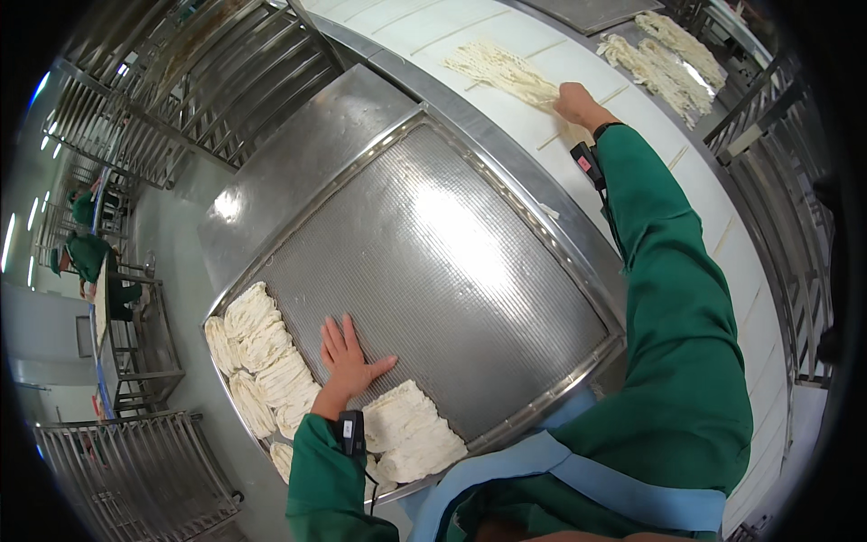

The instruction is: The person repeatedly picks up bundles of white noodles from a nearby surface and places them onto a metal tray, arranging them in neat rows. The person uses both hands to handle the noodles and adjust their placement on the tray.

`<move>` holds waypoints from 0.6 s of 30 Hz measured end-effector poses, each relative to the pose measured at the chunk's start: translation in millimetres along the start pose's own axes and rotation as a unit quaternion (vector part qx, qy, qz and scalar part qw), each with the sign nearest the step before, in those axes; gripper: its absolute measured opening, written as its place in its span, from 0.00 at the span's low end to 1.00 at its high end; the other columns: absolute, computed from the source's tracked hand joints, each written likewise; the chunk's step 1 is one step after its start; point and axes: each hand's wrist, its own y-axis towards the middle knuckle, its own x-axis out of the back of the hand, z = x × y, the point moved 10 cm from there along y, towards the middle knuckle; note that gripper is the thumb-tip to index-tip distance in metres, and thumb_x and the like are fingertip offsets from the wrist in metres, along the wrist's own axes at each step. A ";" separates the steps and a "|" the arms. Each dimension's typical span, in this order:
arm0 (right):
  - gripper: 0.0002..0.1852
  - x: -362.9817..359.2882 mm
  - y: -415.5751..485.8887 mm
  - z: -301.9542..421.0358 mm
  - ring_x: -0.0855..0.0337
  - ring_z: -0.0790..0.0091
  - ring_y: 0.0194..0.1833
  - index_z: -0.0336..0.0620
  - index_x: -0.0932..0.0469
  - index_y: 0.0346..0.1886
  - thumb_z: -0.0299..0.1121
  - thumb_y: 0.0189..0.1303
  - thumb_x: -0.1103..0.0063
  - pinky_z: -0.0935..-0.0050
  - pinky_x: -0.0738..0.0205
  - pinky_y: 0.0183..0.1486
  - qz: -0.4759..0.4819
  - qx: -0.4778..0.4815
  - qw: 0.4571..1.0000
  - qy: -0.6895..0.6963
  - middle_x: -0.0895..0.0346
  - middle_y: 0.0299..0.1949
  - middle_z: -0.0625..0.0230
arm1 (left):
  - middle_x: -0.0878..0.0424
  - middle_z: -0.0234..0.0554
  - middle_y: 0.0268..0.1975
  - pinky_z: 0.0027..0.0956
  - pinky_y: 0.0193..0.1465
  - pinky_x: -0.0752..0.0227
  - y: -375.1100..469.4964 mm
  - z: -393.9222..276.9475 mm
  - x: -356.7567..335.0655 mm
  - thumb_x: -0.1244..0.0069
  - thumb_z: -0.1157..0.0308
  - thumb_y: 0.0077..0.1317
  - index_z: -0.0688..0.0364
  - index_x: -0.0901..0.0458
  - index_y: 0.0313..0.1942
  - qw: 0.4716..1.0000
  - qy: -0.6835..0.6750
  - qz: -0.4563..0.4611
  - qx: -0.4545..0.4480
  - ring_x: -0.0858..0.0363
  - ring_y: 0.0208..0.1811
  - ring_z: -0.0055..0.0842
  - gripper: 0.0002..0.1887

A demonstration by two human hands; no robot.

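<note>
My right hand (580, 106) is closed on one end of a bundle of pale noodles (502, 70), which trails away to the left over the white conveyor belt (433, 30). My left hand (347, 367), fingers spread and holding nothing, is over the mesh surface of a metal tray (406, 257); whether it touches the mesh I cannot tell. Folded noodle portions (261, 339) line the tray's left end, and more noodle portions (413, 430) lie at the near edge, right of my left wrist. Both wrists carry small black devices.
Slatted metal racks stand at the upper left (203, 74), lower left (135, 474) and right (792, 203). More noodle bundles (660, 68) lie on a metal surface beyond the belt. Co-workers in green (88, 256) are at a long table far left.
</note>
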 end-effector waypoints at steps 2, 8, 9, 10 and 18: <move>0.18 43.3 -13.9 20.0 0.18 0.38 0.49 0.29 0.20 0.43 0.36 0.56 0.41 0.53 0.24 0.53 -0.055 0.031 0.997 0.035 0.19 0.45 0.38 | 0.81 0.65 0.78 0.58 0.76 0.86 1.7 1.0 -1.5 0.44 0.25 0.51 0.61 0.71 0.77 1.000 -0.004 -0.006 0.004 0.86 0.79 0.54 0.71; 0.16 194.7 -93.9 147.1 0.18 0.60 0.36 0.33 0.21 0.41 0.35 0.52 0.37 0.65 0.25 0.42 -0.129 0.166 0.957 0.201 0.18 0.34 0.55 | 0.73 0.65 0.79 0.52 0.79 0.75 -3.7 -5.7 16.1 0.40 0.32 0.53 0.61 0.66 0.77 1.000 0.001 0.005 -0.024 0.76 0.81 0.52 0.68; 0.20 211.5 -107.5 170.9 0.14 0.52 0.40 0.34 0.18 0.42 0.40 0.49 0.35 0.61 0.22 0.46 -0.108 0.163 0.951 0.237 0.15 0.37 0.50 | 0.69 0.65 0.79 0.50 0.80 0.70 -7.7 -8.4 26.7 0.39 0.34 0.54 0.61 0.65 0.77 0.999 0.008 0.021 -0.027 0.71 0.81 0.52 0.67; 0.11 224.4 -129.1 199.0 0.21 0.71 0.33 0.37 0.20 0.35 0.34 0.53 0.37 0.69 0.28 0.37 -0.085 0.196 0.930 0.300 0.21 0.28 0.68 | 0.61 0.66 0.78 0.47 0.79 0.62 -11.5 -15.1 51.8 0.37 0.39 0.55 0.62 0.64 0.77 0.991 -0.124 0.017 -0.056 0.62 0.80 0.50 0.65; 0.14 291.6 -330.5 435.2 0.19 0.55 0.39 0.45 0.13 0.38 0.26 0.44 0.38 0.63 0.25 0.41 -0.252 0.555 0.785 0.108 0.21 0.33 0.57 | 0.34 0.61 0.70 0.43 0.66 0.34 -157.0 -127.3 270.1 0.31 0.60 0.53 0.59 0.46 0.74 0.756 -0.325 -0.397 -0.406 0.33 0.70 0.45 0.52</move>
